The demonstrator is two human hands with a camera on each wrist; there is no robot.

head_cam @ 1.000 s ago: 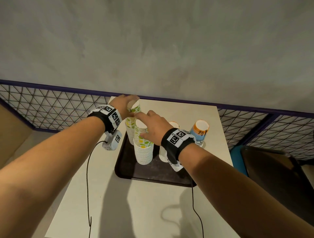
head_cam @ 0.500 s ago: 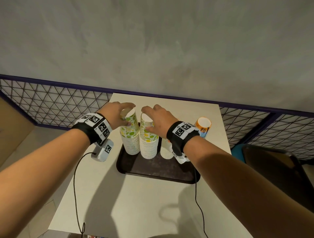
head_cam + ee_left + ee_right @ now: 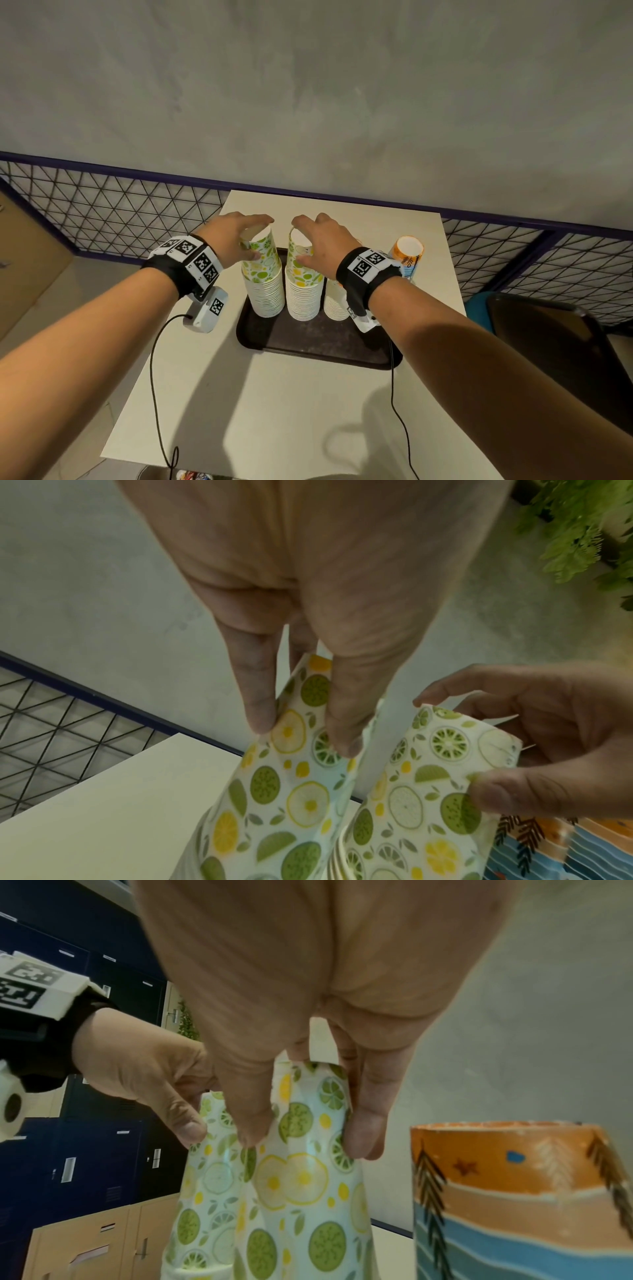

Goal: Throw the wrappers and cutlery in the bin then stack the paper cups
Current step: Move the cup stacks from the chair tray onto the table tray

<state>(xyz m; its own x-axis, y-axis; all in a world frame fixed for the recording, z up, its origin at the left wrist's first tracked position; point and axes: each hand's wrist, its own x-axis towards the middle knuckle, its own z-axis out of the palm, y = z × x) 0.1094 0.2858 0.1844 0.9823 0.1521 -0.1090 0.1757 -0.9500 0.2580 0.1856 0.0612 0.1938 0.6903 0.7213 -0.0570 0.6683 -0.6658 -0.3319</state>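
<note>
Two tall upside-down stacks of lemon-and-lime paper cups stand side by side on a dark tray [image 3: 308, 339]. My left hand [image 3: 262, 237] grips the top cup of the left stack [image 3: 265, 291], with thumb and fingers on its sides [image 3: 284, 804]. My right hand [image 3: 298, 241] pinches the top cup of the middle stack [image 3: 303, 298], seen close in the right wrist view [image 3: 301, 1191]. Behind my right wrist a shorter white stack [image 3: 334, 301] is partly hidden. An orange-and-blue cup [image 3: 407, 253] stands upside down at the right, off the tray.
The cream table [image 3: 274, 411] butts against a wire-mesh rail and a grey wall. A dark chair [image 3: 548, 342] stands at the right. Wrist-camera cables [image 3: 154, 377] trail over the table's front. Something colourful [image 3: 191, 475] shows below the front edge.
The left stack has come forward and now stands level beside the middle stack. Both hands stay on the stack tops, and the view has pulled back.
</note>
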